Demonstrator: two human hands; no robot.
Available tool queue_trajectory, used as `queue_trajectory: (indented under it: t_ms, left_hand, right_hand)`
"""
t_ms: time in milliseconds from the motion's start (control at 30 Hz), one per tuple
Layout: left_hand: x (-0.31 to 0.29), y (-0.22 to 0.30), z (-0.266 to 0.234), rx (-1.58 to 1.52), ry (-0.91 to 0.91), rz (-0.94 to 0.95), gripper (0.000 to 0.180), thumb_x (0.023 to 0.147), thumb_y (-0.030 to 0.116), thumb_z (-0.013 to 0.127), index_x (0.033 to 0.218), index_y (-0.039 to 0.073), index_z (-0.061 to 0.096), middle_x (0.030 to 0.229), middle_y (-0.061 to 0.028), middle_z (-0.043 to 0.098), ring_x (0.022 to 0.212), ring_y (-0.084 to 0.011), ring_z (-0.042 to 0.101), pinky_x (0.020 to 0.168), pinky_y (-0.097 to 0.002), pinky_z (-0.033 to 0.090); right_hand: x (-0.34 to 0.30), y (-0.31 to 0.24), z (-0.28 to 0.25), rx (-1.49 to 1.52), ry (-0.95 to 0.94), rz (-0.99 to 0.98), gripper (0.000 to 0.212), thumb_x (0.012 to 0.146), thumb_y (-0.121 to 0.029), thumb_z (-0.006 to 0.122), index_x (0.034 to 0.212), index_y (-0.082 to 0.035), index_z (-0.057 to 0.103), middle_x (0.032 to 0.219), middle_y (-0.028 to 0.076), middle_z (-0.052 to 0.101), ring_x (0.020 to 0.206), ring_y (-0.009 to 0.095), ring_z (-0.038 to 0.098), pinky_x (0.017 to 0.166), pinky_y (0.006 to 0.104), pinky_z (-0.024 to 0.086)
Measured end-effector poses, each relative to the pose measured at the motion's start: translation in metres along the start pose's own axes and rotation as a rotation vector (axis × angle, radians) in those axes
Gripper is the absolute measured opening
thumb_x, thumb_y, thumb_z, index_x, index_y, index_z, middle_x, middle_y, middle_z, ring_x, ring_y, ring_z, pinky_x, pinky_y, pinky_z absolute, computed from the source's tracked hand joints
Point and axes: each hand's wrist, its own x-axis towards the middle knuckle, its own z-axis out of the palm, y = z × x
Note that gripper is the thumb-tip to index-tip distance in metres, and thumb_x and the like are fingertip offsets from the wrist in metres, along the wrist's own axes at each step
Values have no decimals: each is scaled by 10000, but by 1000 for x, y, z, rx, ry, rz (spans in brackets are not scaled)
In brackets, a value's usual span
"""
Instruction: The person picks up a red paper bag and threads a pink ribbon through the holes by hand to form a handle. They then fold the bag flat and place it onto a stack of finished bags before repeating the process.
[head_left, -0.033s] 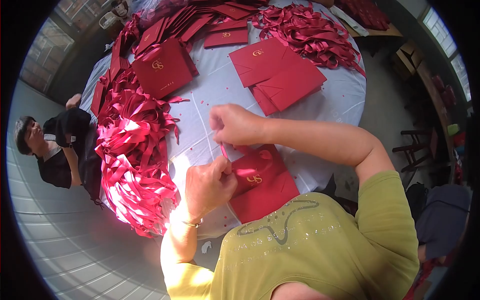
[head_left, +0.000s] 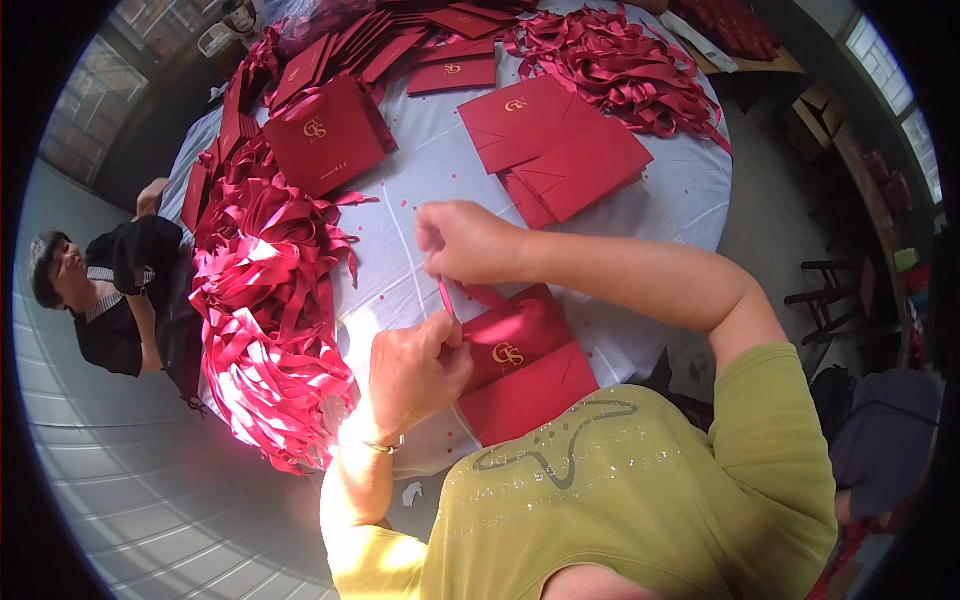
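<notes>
L hand point(head_left: 415, 372) closer to torso, fingers point(head_left: 456, 368) curled tight; L wrist point(head_left: 378, 432) just below it, L forearm point(head_left: 357, 488) steep beneath. R hand point(head_left: 472, 243) just beyond L hand, not touching, fingers bent in, closed grip; R forearm point(head_left: 630, 272) approx. level, R elbow point(head_left: 745, 305) bent, well out R of both hands.

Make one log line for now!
left hand: closed on ribbon | right hand: closed on ribbon | red bag: lying on table
</notes>
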Motion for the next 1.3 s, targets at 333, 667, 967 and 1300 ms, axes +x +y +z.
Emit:
queue_trajectory:
  t_ms: [333, 667, 967, 1300]
  left_hand:
    - [1, -20, -1, -124, -99, -108, 327, 728, 131, 763, 949, 41, 539, 701, -127, 642, 607, -319, 642, 576, -373, 492]
    - [-2, -19, -2, -104, -121, -137, 318, 729, 136, 764, 958, 47, 561, 770, -158, 678, 683, -348, 664, 618, -393, 513]
    - [-1, -18, -4, -146, -114, -143, 284, 744, 103, 754, 957, 34, 580, 823, -154, 694, 699, -311, 681, 621, -373, 519]
    - [1, -14, -12, -168, -243, -167, 341, 761, 117, 727, 1082, 65, 624, 873, -161, 702, 829, -356, 679, 706, -433, 528]
  right_hand:
    - [15, -9, -20, -250, -13, -48, 193, 729, -143, 740, 856, -2, 706, 797, 133, 706, 735, 228, 685, 693, 345, 545]
    - [8, -19, 1, -774, 1, -148, 138, 717, -139, 692, 816, -57, 742, 796, 180, 698, 821, 348, 685, 737, 420, 545]
    - [22, -13, 5, -902, -33, -118, 150, 692, -62, 669, 820, -32, 741, 812, 206, 693, 814, 370, 681, 751, 441, 542]
    - [13, -13, -8, -572, -42, -146, 152, 734, -119, 712, 815, 9, 725, 791, 188, 704, 783, 308, 697, 746, 392, 547]
